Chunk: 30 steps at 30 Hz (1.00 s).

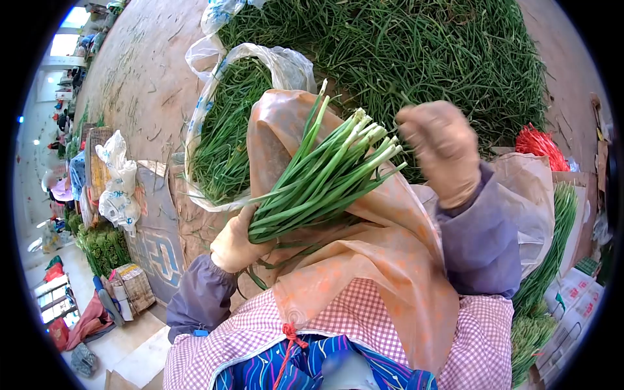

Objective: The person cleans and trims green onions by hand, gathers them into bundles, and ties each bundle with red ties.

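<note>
My left hand (239,244) is wrapped round a bunch of long green stalks with pale ends (331,169), which lies slanted across the orange-patterned plastic sheet (370,253) on my lap. The pale ends point up and to the right. My right hand (445,146), blurred by motion, is raised just right of those ends, apart from them. Its fingers are curled together, and whether anything small is between them cannot be made out.
A large heap of loose green stalks (403,45) lies ahead. Left of my lap is an open plastic bag (193,140) of greens. Red strings (541,148) and more bunches (552,240) lie at the right. A woven box (132,288) stands at the lower left.
</note>
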Available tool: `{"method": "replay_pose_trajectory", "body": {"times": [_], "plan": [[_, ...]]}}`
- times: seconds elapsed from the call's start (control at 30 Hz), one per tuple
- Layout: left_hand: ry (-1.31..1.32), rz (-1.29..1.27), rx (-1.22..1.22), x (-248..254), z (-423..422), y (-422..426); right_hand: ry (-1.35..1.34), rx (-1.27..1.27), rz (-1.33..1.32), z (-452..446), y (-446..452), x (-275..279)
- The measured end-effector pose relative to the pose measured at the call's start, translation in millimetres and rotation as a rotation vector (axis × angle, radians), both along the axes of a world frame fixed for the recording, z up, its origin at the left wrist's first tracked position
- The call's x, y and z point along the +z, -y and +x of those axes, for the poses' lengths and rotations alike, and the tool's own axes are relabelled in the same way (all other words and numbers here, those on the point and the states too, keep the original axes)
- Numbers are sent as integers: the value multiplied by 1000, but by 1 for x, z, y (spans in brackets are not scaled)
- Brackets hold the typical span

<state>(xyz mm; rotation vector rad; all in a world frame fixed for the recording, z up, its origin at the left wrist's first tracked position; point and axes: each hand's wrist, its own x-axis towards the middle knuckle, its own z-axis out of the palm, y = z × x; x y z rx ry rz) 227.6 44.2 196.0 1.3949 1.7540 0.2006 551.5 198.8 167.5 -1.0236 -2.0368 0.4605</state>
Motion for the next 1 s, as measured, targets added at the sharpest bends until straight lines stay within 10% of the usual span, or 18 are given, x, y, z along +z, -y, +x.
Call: {"method": "replay_pose_trajectory", "body": {"times": [0.4, 0.47, 0.6, 0.7, 0.83, 0.87, 0.9, 1.0], "plan": [[8, 167, -52, -6, 4, 6, 7, -43, -482, -49, 20, -32], [-13, 206, -100, -12, -1, 7, -584, 102, -1241, -57, 8, -42], [41, 58, 25, 0, 8, 4, -548, 41, -1069, -65, 12, -42], [68, 113, 21, -5, 6, 8, -32, -211, 110, -40, -9, -65], [59, 155, 6, -14, 0, 12, 594, -682, -227, 27, -50, -43], [48, 152, 10, -14, 0, 11, 504, -717, 123, 31, -48, -49], [39, 119, 12, -14, 0, 11, 67, -436, -49, 22, -39, -37], [27, 62, 6, -9, 4, 5, 169, 99, 40, -21, -4, -11]]}}
